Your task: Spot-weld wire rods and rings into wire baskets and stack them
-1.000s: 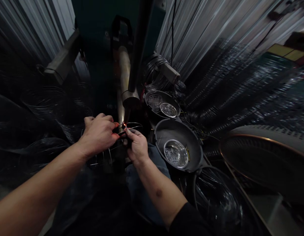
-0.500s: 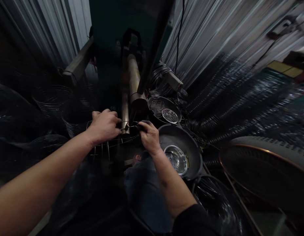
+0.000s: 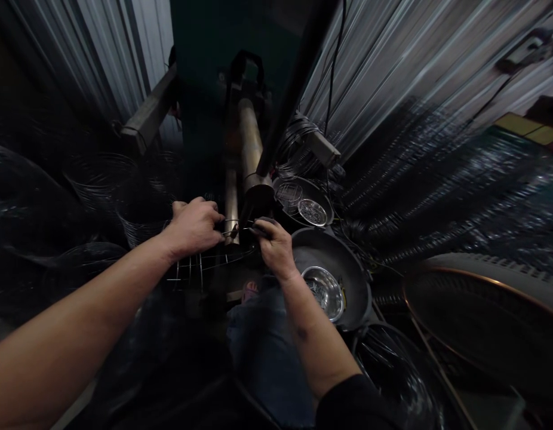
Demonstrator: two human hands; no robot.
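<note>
My left hand (image 3: 194, 228) is closed on the left side of a thin wire frame (image 3: 202, 267), whose rods hang below the fingers. My right hand (image 3: 273, 243) pinches the frame's right side, with the thumb and index finger together. Between my two hands, the wire passes the end of a lower metal arm (image 3: 232, 203) of a machine. A thicker metal cylinder (image 3: 251, 140) sits just above and to the right of it. Much of the frame is lost in shadow, and I cannot make out its whole shape.
A steel bowl (image 3: 325, 294) of small metal pieces stands in a dark round pan (image 3: 298, 239) by my right forearm. Behind it, another pan holds a second bowl (image 3: 312, 212) and wire parts. Stacked wire goods (image 3: 384, 173) line the right; a round fan-like guard (image 3: 473, 272) stands nearer.
The whole view has shifted slightly, so the machine and bowls appear a little further right. Both hands keep their hold on the wire frame at the lower metal arm.
</note>
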